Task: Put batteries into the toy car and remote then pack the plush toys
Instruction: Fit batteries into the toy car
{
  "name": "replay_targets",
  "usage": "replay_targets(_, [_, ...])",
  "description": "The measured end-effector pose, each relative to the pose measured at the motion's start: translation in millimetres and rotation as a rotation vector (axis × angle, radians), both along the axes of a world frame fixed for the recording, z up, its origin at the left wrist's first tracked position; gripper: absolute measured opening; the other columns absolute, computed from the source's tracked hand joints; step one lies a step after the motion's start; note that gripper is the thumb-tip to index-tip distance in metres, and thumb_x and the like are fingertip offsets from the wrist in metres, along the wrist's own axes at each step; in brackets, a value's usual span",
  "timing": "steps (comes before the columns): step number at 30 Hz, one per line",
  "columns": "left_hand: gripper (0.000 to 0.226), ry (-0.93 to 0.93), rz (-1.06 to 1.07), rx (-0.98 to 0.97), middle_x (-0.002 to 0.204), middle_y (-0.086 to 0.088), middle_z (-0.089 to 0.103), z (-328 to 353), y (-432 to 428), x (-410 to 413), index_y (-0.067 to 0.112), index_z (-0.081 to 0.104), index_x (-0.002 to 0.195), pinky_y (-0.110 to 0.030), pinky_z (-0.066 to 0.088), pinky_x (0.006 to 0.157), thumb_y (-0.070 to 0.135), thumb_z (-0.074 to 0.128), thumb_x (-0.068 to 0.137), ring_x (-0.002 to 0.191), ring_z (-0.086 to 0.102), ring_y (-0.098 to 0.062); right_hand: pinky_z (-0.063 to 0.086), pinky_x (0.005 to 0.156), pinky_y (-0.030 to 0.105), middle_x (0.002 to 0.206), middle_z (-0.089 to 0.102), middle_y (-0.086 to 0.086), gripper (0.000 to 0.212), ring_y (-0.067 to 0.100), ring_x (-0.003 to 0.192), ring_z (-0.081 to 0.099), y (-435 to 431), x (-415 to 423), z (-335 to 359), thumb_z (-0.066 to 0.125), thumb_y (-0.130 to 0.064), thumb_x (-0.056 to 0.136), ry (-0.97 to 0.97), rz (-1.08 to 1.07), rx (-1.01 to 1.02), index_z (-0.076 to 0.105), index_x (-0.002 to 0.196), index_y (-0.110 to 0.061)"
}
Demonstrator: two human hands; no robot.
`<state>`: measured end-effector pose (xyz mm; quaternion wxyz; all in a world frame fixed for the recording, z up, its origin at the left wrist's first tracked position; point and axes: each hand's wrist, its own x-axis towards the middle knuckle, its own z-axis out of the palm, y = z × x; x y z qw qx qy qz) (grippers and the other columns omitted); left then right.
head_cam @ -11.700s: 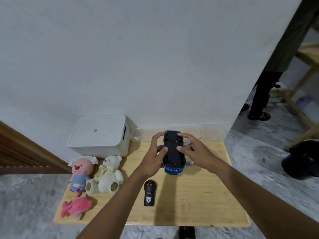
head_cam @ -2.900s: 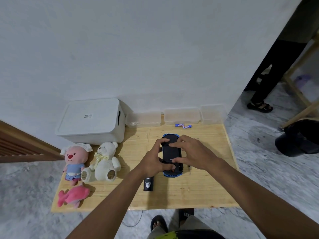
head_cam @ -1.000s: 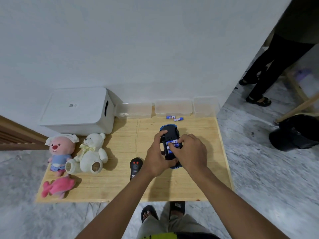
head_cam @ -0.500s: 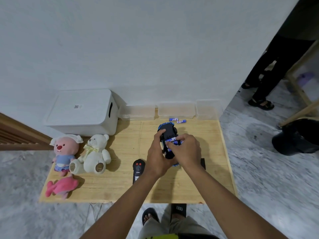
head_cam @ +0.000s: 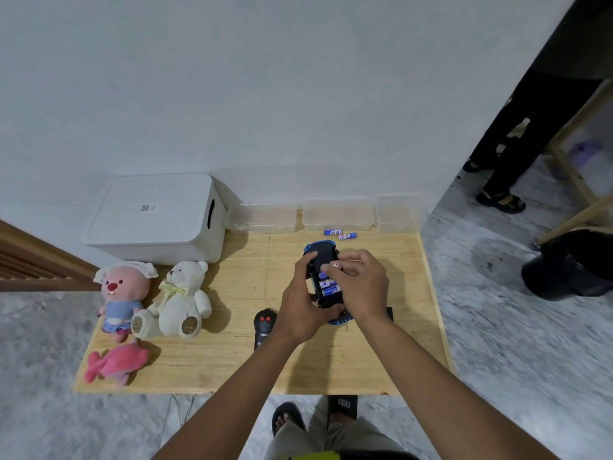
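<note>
My left grip (head_cam: 300, 303) is wrapped around the toy car (head_cam: 320, 252), thumb on its near flank and fingers curled over the far one. It holds the car belly-up just above the table (head_cam: 365, 366), so the open bay faces me and cannot roll away. The right grip (head_cam: 361, 287) sits curled over that bay with its fingertips (head_cam: 333, 265) bunched at the far slot. I judge it is seating another cell beside the batteries (head_cam: 328, 287) already lying in a row.

Whether those fingertips pinch a cell or only press on one I cannot tell, because the knuckles cover the slot. They also hide how many slots remain unfilled.

Two spare batteries (head_cam: 341, 234) lie by the clear tubs (head_cam: 338, 214), probably for the remote (head_cam: 264, 323), which rests just beside my left wrist with its lower end hidden. A dark flat piece (head_cam: 389, 314) pokes out behind my right wrist; it may be the bay cover, though too little shows.

The pink-faced plush (head_cam: 117, 293), white bear (head_cam: 180, 298) and pink plush (head_cam: 116, 363) wait at the left edge near the white box (head_cam: 156, 217), unpacked.
</note>
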<state>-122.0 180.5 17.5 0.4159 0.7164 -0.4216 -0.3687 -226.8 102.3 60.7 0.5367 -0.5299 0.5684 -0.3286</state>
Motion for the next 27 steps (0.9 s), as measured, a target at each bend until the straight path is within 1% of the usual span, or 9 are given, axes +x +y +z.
replay_targets(3, [0.106, 0.021, 0.006, 0.013, 0.129, 0.018, 0.058, 3.9, -1.2, 4.6, 0.039, 0.030, 0.149, -0.020, 0.059, 0.079, 0.008, 0.092, 0.069, 0.104, 0.064, 0.008, 0.059, 0.082, 0.028, 0.085, 0.077, -0.013, 0.009, 0.004, 0.088, 0.073, -15.8, -11.4, 8.0, 0.082, -0.024, 0.083, -0.075, -0.036, 0.018, 0.077, 0.090, -0.023])
replay_targets(5, [0.106, 0.022, 0.003, 0.016, 0.133, 0.013, 0.058, 6.4, -2.3, 6.5, 0.041, 0.029, 0.149, -0.022, 0.059, 0.083, 0.008, 0.092, 0.069, 0.113, 0.059, 0.008, 0.059, 0.084, 0.031, 0.082, 0.074, -0.021, 0.016, 0.006, 0.097, 0.070, -24.3, -16.9, 14.5, 0.064, -0.016, 0.097, -0.017, 0.035, -0.002, 0.075, 0.101, -0.026])
replay_targets(8, [0.106, 0.018, -0.008, 0.023, 0.134, 0.011, 0.058, 8.0, -5.5, 7.2, 0.044, 0.028, 0.148, -0.020, 0.058, 0.084, 0.009, 0.091, 0.070, 0.118, 0.059, 0.000, 0.055, 0.066, 0.034, 0.071, 0.064, -0.010, 0.034, 0.013, 0.069, 0.062, -30.8, -19.8, 19.9, 0.038, -0.010, 0.101, 0.120, 0.120, 0.019, 0.068, 0.105, -0.025])
replay_targets(10, [0.107, 0.012, -0.018, 0.014, 0.132, 0.014, 0.058, 9.6, -7.9, 6.0, 0.046, 0.027, 0.148, -0.016, 0.056, 0.082, 0.008, 0.090, 0.070, 0.118, 0.060, -0.004, 0.043, 0.058, 0.029, 0.076, 0.061, -0.011, 0.023, 0.012, 0.066, 0.058, -28.5, -19.7, 20.0, 0.043, -0.020, 0.099, 0.308, 0.219, -0.096, 0.064, 0.092, -0.027])
replay_targets(12, [0.108, 0.013, -0.025, 0.006, 0.128, 0.021, 0.056, 10.4, -9.7, 4.8, 0.045, 0.028, 0.149, -0.012, 0.054, 0.078, 0.007, 0.091, 0.071, 0.111, 0.065, -0.005, 0.041, 0.062, 0.028, 0.078, 0.058, -0.013, 0.011, 0.014, 0.075, 0.059, -22.5, -19.9, 17.6, 0.060, -0.042, 0.090, 0.561, 0.357, -0.210, 0.060, 0.085, -0.032])
replay_targets(14, [0.108, 0.025, -0.025, 0.004, 0.126, 0.024, 0.055, 11.2, -11.2, 3.8, 0.041, 0.028, 0.151, -0.009, 0.051, 0.076, 0.005, 0.090, 0.071, 0.105, 0.067, -0.004, 0.042, 0.068, 0.030, 0.090, 0.057, -0.011, 0.029, 0.016, 0.085, 0.059, -17.4, -18.2, 13.2, 0.068, -0.056, 0.079, 0.725, 0.432, -0.239, 0.062, 0.091, -0.031])
replay_targets(18, [0.106, 0.009, -0.034, -0.023, 0.135, 0.010, 0.058, 11.6, -11.6, 1.9, 0.034, 0.029, 0.153, -0.009, 0.050, 0.084, 0.005, 0.089, 0.071, 0.115, 0.061, 0.004, 0.045, 0.068, 0.031, 0.090, 0.067, -0.008, 0.037, 0.021, 0.089, 0.064, -14.9, -14.3, 11.1, 0.069, -0.059, 0.075, 0.755, 0.360, -0.244, 0.063, 0.095, -0.029])
replay_targets(22, [0.108, -0.009, -0.024, -0.036, 0.137, 0.011, 0.057, 9.0, -10.3, 2.2, 0.034, 0.028, 0.154, -0.010, 0.050, 0.085, 0.003, 0.088, 0.069, 0.115, 0.064, -0.009, 0.044, 0.069, 0.031, 0.087, 0.066, -0.008, 0.039, 0.022, 0.089, 0.064, -12.3, -8.8, 9.0, 0.068, -0.059, 0.072, 0.767, 0.352, -0.230, 0.063, 0.097, -0.028])
replay_targets(27, [0.113, -0.042, -0.032, -0.031, 0.136, 0.015, 0.059, 4.9, -10.2, 2.7, 0.038, 0.027, 0.154, -0.026, 0.055, 0.092, 0.008, 0.092, 0.066, 0.116, 0.063, -0.008, 0.046, 0.068, 0.031, 0.076, 0.055, -0.010, 0.034, 0.021, 0.081, 0.060, -9.0, 2.0, 12.1, 0.067, -0.051, 0.072, 0.801, 0.348, -0.222, 0.060, 0.094, -0.026])
